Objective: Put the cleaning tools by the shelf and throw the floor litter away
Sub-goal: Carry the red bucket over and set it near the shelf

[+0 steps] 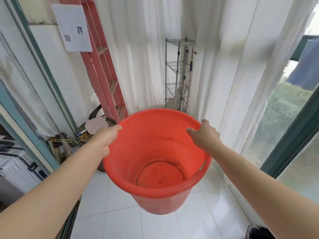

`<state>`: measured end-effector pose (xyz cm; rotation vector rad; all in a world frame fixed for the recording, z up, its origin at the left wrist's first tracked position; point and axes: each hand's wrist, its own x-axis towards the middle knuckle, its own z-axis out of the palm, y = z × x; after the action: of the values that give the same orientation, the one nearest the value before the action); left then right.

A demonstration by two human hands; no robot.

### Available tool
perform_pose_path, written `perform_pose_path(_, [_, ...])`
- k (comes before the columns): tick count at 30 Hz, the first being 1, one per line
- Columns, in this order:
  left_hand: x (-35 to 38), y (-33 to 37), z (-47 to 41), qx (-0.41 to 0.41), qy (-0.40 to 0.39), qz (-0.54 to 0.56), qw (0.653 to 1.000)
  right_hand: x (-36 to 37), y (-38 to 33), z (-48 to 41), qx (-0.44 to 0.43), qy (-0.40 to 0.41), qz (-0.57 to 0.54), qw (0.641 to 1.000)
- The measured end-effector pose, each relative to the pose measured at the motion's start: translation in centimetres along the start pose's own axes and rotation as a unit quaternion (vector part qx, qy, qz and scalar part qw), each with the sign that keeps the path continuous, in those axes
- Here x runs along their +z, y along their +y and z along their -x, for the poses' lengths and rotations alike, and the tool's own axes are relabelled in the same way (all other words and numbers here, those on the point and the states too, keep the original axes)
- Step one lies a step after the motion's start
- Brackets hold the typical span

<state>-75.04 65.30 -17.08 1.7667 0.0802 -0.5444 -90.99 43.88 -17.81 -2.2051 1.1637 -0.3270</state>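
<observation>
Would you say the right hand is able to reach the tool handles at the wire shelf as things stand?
Probably not: the right hand grips the rim of the red bucket, and the tool handles stand at the wire shelf, well beyond it.

Red bucket (pixel 156 152) — upright, held aloft.

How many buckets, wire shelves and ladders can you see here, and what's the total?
Red bucket: 1
Wire shelf: 1
Pink ladder: 1
Total: 3
</observation>
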Motion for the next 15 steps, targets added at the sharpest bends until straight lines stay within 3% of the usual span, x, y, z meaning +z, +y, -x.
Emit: perform_pose_path(15, [9.2, 8.0, -15.4, -0.015, 0.028, 0.013, 0.999, 1.9, -2.9, -22.6, -0.027, -0.049, 0.035, 0.998])
